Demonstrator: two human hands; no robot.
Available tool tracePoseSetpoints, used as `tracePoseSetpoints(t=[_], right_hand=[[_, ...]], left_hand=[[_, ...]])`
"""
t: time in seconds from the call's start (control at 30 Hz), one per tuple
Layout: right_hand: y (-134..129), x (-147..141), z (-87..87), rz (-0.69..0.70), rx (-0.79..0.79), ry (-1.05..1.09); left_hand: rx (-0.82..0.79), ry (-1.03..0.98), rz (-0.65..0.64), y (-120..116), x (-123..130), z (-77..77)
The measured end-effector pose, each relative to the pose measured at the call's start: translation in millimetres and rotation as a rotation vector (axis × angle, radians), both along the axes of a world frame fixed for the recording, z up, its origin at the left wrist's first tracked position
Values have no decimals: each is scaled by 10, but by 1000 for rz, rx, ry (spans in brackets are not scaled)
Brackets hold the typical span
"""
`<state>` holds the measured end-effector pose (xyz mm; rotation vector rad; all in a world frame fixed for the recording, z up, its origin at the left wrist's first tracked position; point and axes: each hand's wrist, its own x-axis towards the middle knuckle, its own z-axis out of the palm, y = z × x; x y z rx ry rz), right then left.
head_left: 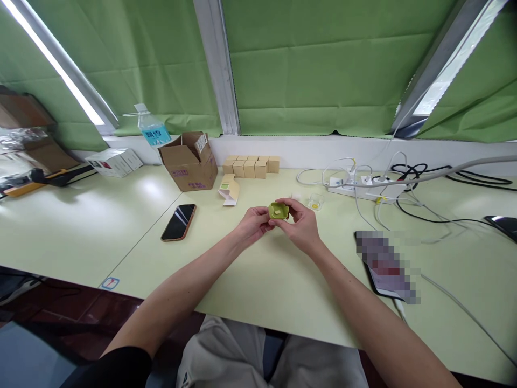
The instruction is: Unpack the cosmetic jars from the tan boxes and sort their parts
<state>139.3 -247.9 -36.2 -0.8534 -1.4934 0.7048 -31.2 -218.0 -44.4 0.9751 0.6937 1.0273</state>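
Between my two hands, above the table, is a small olive-green case (279,210), hollow on the side facing me, with a pale piece inside it. My left hand (255,223) pinches its left edge. On the other side, the fingers and thumb of my right hand (301,222) grip its right edge. Just beyond my right hand sits a small clear plastic piece (315,202) with something yellow in it. An opened small carton (229,190) stands on the table beyond my left hand.
Several small tan boxes (250,168) line the wall beside an open cardboard box (194,164). A phone (179,222) lies at left, another phone (388,269) at right. A power strip (365,187) with tangled cables lies back right. A water bottle (153,129) stands behind the cardboard box.
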Motion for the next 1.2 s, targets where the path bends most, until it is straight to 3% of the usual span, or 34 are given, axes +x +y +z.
tracePoseSetpoints(t=[0.13,0.23,0.3,0.4,0.47,0.57,0.87,1.07,1.2], right_hand=[[16,-7,-26,-6,14,-24],[51,34,-66,-62,68,-111],[75,73,-94,-118,111,-179],[96,112,-133,-173,163,-287],[99,118,-157,-175,185,-349],[93,109,-185,-179,214,-409],[47,27,-210,-148,353,-534],[111,74,-269,-176,259,-496],[208,164,-343,-269,101,-498]], left_hand=[[28,5,-1,13,-8,21],[172,154,47,12,-46,64],[400,355,243,6,-85,92],[897,691,571,-9,-148,120],[1178,840,633,-21,-178,132],[1364,935,634,-46,-187,146],[1394,1113,540,-119,-91,142],[1341,1029,517,-101,-108,113],[1227,927,643,10,-178,156]])
